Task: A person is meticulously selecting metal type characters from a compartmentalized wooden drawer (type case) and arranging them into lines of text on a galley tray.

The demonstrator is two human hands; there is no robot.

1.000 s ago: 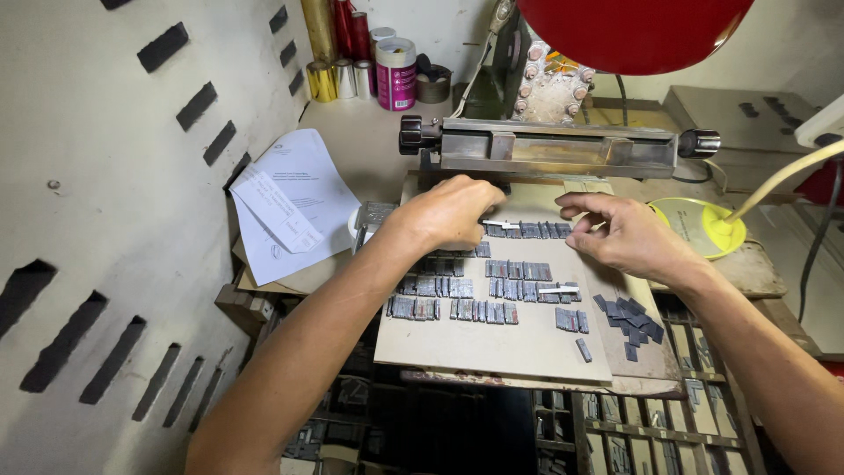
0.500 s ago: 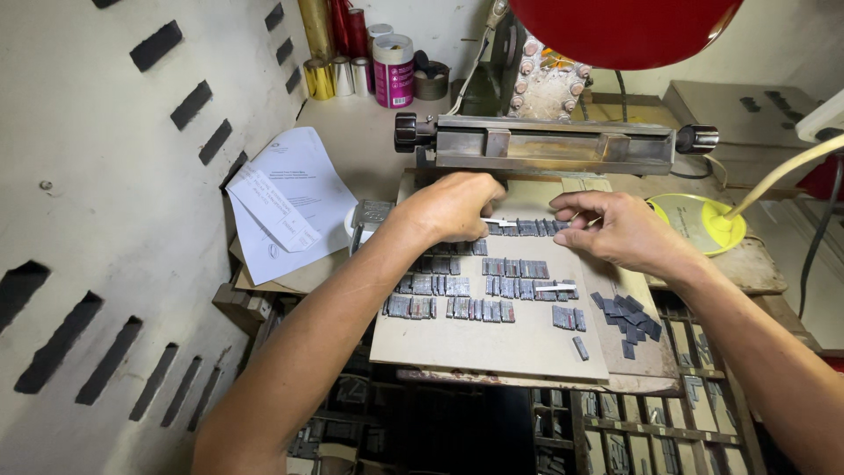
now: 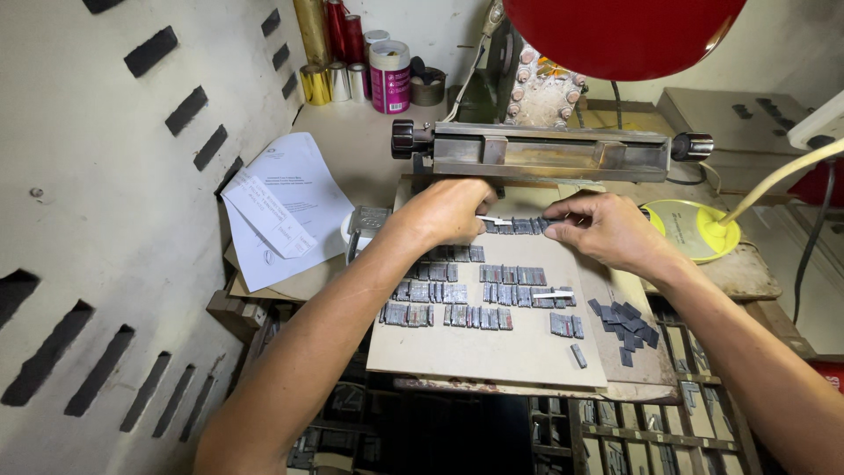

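Squeezing the top row of metal type (image 3: pixel 514 226) from both ends right now, up at the far edge of the beige board (image 3: pixel 492 352), just below the metal clamp bar (image 3: pixel 549 151). Left hand (image 3: pixel 448 211) curled with fingers bunched against the row's left end, right hand (image 3: pixel 607 229) pinching the right end between thumb and fingertips. Probably worth keeping the pressure even from both sides and the pieces flat on the board, otherwise risking the row buckling or a piece tipping over. Also watching out for the finished rows of type (image 3: pixel 466 295) just below, easy to nudge with a wrist. Loose pile of spare pieces (image 3: pixel 626 318) sitting off the board's right edge, handy for the right hand.

Moving on to packages and labels: white-and-magenta round tin (image 3: pixel 389 77) standing at the back of the bench, next to gold foil rolls (image 3: pixel 315 53) and red rolls (image 3: pixel 344 31). Folded white printed sheets (image 3: pixel 281 207) lying to the left against the wall, print too small for making out anyway. Yellow round disc (image 3: pixel 694 230) sitting on the right under a cream hose (image 3: pixel 774 180). Big red dome-shaped thing (image 3: pixel 624 35) hanging overhead at the top.
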